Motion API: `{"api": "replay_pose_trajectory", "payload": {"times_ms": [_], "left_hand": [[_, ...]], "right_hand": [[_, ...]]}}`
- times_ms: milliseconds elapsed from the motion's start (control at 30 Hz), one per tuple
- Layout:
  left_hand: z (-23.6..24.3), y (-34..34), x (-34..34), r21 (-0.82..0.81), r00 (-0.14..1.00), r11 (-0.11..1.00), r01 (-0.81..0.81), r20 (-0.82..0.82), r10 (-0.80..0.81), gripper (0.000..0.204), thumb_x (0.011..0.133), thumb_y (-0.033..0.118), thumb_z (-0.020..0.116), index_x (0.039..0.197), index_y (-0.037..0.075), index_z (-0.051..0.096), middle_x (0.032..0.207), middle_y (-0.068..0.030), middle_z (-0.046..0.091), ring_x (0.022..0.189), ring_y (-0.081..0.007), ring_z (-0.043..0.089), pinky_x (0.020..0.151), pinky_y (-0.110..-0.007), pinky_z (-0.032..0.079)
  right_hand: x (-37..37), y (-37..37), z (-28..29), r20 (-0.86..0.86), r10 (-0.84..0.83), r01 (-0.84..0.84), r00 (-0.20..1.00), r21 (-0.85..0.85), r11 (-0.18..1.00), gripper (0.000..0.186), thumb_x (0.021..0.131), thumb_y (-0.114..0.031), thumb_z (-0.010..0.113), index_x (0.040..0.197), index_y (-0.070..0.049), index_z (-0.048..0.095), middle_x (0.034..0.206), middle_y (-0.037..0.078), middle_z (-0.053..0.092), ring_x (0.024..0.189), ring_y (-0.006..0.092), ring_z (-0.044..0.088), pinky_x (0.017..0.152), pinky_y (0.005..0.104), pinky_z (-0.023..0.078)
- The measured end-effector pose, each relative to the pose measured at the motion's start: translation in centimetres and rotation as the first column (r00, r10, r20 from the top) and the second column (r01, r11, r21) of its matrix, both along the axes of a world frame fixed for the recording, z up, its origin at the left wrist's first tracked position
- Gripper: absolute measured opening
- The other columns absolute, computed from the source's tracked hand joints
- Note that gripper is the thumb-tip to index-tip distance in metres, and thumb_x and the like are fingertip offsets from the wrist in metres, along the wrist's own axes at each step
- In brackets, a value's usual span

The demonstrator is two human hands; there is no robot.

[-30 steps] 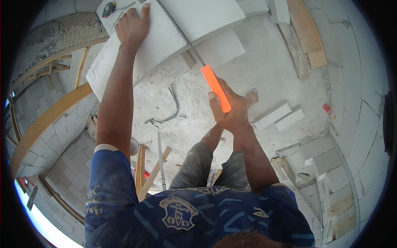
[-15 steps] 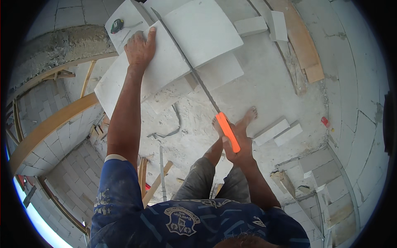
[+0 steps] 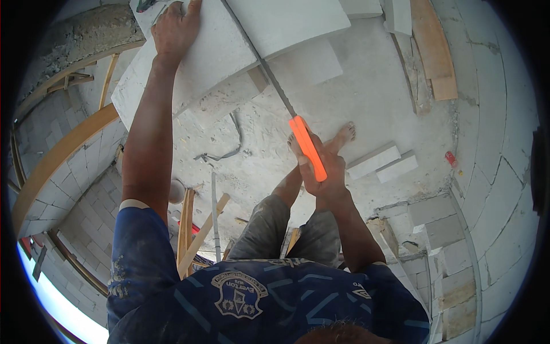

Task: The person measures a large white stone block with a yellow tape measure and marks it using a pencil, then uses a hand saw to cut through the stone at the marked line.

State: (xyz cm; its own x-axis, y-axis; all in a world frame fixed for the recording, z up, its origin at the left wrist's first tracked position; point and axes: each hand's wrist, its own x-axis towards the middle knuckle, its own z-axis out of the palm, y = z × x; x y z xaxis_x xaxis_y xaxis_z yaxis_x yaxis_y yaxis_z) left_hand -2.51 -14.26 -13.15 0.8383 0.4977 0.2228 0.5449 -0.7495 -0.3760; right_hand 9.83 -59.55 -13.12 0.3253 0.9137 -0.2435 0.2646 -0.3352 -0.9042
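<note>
My left hand [image 3: 175,30] presses down with fingers stretched out on a large white masonry block [image 3: 215,49] at the upper left. My right hand [image 3: 329,176] is wrapped round the orange handle of a hand saw [image 3: 308,148]. The saw's long grey blade runs up and left from the handle, along the line between that block and another white block [image 3: 292,20] on its right. How deep the blade sits cannot be seen. A dark tape measure [image 3: 145,4] shows partly at the top edge, beyond my left hand.
Two narrow white block pieces [image 3: 373,160] lie on the dusty floor to the right, beyond them a small red object [image 3: 451,159]. A grey strap [image 3: 232,143] lies below the blocks. Wooden boards [image 3: 438,51] rest at the upper right. My bare feet [image 3: 345,135] stand near the saw handle.
The whole view has shifted, so the blocks sit higher and the tape measure is mostly cut off. The saw handle appears higher too, its distance from the block edge nearly the same.
</note>
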Motion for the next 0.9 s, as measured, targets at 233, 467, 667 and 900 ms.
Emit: {"api": "replay_pose_trajectory", "payload": {"times_ms": [233,467,667,900], "left_hand": [[0.3,0.2,-0.1,-0.064,0.995,0.994,-0.093,-0.030,0.092,0.022,0.098,0.014,0.057,0.118,0.014,0.065,0.098,-0.0183,0.063,0.088,-0.0398,0.064,0.072,-0.055,0.052],[0.2,0.1,0.2,-0.018,0.997,0.999,-0.046,-0.055,0.045,0.018,0.101,0.019,0.055,0.115,0.012,0.063,0.106,-0.0193,0.063,0.088,-0.0400,0.064,0.071,-0.055,0.051],[0.8,0.0,0.7,-0.261,0.949,0.918,-0.299,0.022,0.316,0.047,0.101,0.046,0.047,0.117,0.006,0.065,0.114,-0.0236,0.066,0.104,-0.0427,0.063,0.088,-0.052,0.047],[2.0,0.2,2.6,-0.471,0.843,0.744,-0.474,0.000,0.537,0.080,0.100,0.070,0.036,0.123,0.000,0.067,0.122,-0.0287,0.068,0.121,-0.0466,0.060,0.107,-0.050,0.042]], "right_hand": [[-1.4,-5.0,0.4,0.015,-0.070,0.069,0.997,0.060,0.996,0.052,0.097,-0.019,0.060,0.143,0.005,0.053,0.097,0.017,0.074,0.073,0.0286,0.072,0.066,0.0351,0.056],[2.6,4.0,3.9,-0.098,-0.052,0.052,0.994,0.000,0.999,0.045,0.096,-0.017,0.060,0.138,0.000,0.058,0.087,0.014,0.069,0.069,0.0257,0.068,0.066,0.0331,0.054],[-1.0,-0.4,2.1,0.198,-0.072,0.077,0.978,-0.017,0.997,0.047,0.095,-0.016,0.061,0.138,0.003,0.058,0.105,0.018,0.071,0.093,0.0251,0.068,0.079,0.0340,0.054],[0.0,-3.2,1.1,-0.114,-0.073,0.070,0.991,-0.033,0.997,0.049,0.095,-0.019,0.061,0.138,0.003,0.057,0.103,0.016,0.073,0.084,0.0287,0.072,0.075,0.0336,0.057]]}}
